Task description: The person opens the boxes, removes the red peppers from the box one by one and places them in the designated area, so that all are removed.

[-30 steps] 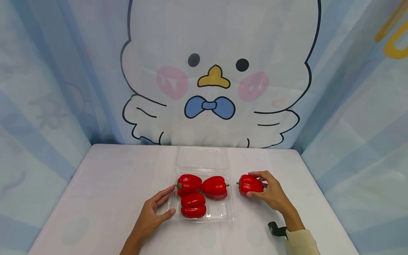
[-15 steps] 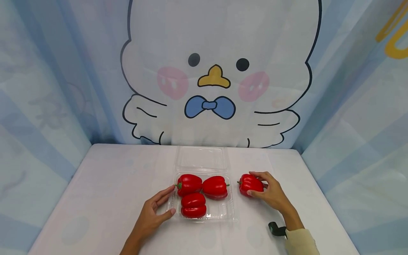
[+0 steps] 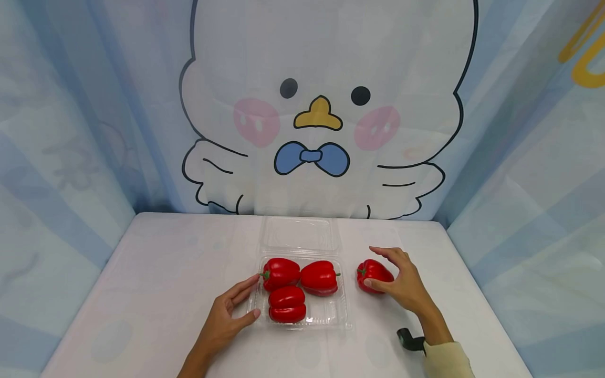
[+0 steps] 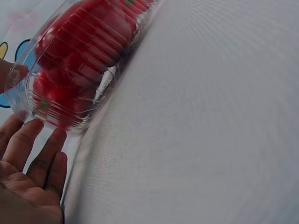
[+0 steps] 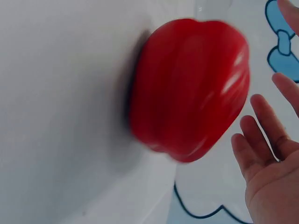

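My left hand (image 3: 226, 314) rests at the left side of a clear plastic clamshell container (image 3: 326, 316), thumb and fingers spread with their tips at its rim. In the left wrist view the fingers lie nearly straight against the ribbed wall. Three red bell peppers sit inside: one at the back left (image 3: 283, 274), one at the back right (image 3: 319, 278), one at the front left (image 3: 287, 305). Right of the container, another red bell pepper (image 5: 189, 88) lies on the table. Around it my right hand (image 3: 405, 283) is spread, fingers lifted away from it and thumb overlapping its front.
The container's lid (image 3: 299, 234) is folded back toward the curtain (image 3: 312, 194), which hangs behind the table (image 3: 156, 294). A dark device (image 3: 410, 340) is at the right wrist, beside the sleeve (image 3: 446, 359).
My right hand has let go of the pepper, its fingers rising and spreading apart. That pepper has shifted slightly right and turned its stem toward the front. The left hand has stayed in place.
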`<control>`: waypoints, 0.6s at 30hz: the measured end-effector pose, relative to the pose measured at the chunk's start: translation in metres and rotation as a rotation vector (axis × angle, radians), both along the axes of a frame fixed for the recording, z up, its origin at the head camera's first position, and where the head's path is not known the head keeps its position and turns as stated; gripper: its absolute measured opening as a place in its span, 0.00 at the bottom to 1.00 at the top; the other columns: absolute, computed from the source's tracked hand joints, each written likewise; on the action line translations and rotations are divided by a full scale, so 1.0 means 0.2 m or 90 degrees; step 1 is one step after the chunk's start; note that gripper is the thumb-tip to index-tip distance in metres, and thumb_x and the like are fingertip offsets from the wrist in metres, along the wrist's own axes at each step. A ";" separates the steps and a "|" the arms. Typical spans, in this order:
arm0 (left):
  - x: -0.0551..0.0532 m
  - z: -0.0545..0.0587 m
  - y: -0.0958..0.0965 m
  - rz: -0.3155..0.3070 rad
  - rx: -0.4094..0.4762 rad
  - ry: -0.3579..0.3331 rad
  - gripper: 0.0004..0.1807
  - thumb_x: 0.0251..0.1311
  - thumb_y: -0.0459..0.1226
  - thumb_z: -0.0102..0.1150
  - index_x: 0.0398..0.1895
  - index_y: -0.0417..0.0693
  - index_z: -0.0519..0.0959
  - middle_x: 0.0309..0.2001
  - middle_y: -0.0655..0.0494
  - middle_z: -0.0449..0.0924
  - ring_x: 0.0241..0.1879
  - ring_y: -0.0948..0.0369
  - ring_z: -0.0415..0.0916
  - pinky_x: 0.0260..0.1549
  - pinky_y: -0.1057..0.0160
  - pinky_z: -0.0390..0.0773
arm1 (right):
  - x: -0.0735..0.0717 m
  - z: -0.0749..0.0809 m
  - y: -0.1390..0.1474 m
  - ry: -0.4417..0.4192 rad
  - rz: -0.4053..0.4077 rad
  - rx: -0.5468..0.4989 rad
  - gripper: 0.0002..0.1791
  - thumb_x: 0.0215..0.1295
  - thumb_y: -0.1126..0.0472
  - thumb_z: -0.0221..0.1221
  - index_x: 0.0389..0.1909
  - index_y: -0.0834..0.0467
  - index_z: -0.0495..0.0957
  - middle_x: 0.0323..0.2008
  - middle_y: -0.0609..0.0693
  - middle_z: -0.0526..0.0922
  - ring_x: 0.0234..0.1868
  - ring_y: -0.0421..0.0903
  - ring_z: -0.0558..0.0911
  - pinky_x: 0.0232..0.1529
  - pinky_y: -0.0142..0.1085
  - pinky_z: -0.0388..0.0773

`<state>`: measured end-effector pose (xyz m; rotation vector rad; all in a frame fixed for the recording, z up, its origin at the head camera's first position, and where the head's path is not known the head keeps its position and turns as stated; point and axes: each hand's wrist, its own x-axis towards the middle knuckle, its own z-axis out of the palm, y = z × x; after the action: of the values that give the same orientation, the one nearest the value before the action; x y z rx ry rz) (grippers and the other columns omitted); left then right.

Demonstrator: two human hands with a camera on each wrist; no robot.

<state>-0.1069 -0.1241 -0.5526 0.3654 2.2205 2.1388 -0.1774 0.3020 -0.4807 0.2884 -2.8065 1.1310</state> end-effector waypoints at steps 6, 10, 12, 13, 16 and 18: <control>0.00 0.00 0.00 0.000 0.001 0.001 0.37 0.65 0.30 0.71 0.77 0.47 0.71 0.77 0.49 0.73 0.73 0.73 0.71 0.69 0.83 0.61 | 0.04 0.09 -0.09 0.044 0.023 -0.023 0.46 0.51 0.56 0.82 0.73 0.44 0.75 0.70 0.55 0.74 0.73 0.58 0.70 0.62 0.68 0.80; 0.00 0.00 0.00 0.002 -0.001 -0.007 0.37 0.65 0.31 0.71 0.77 0.47 0.71 0.77 0.50 0.73 0.73 0.73 0.71 0.69 0.83 0.61 | 0.07 0.13 -0.15 0.069 0.039 -0.033 0.46 0.49 0.57 0.83 0.73 0.44 0.76 0.69 0.54 0.74 0.72 0.58 0.72 0.60 0.65 0.82; 0.00 0.00 0.00 0.003 -0.003 -0.009 0.37 0.65 0.31 0.72 0.77 0.48 0.71 0.77 0.50 0.73 0.73 0.73 0.71 0.69 0.83 0.61 | 0.08 0.14 -0.18 0.079 0.044 -0.037 0.47 0.48 0.57 0.83 0.72 0.43 0.76 0.69 0.53 0.75 0.71 0.57 0.73 0.59 0.63 0.84; 0.00 0.00 0.00 0.003 -0.004 -0.010 0.37 0.65 0.31 0.72 0.77 0.48 0.71 0.77 0.50 0.73 0.73 0.74 0.71 0.69 0.83 0.61 | 0.08 0.15 -0.19 0.084 0.047 -0.039 0.47 0.48 0.57 0.84 0.72 0.44 0.76 0.69 0.53 0.75 0.70 0.57 0.74 0.58 0.62 0.85; 0.00 0.00 0.00 0.003 -0.005 -0.010 0.37 0.65 0.31 0.72 0.77 0.48 0.71 0.76 0.51 0.73 0.73 0.73 0.71 0.69 0.82 0.61 | 0.09 0.16 -0.24 0.099 0.062 -0.048 0.47 0.47 0.57 0.84 0.72 0.44 0.76 0.68 0.53 0.76 0.68 0.58 0.76 0.57 0.60 0.86; 0.00 0.00 0.00 0.004 -0.005 -0.010 0.37 0.65 0.31 0.72 0.77 0.48 0.71 0.76 0.51 0.73 0.73 0.73 0.71 0.69 0.82 0.61 | 0.10 0.16 -0.26 0.107 0.072 -0.051 0.47 0.47 0.58 0.84 0.72 0.45 0.77 0.67 0.52 0.76 0.67 0.59 0.78 0.56 0.60 0.86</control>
<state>-0.1075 -0.1243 -0.5522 0.3412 2.2240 2.1269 -0.1579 0.2495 -0.4490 0.5164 -2.6203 1.1787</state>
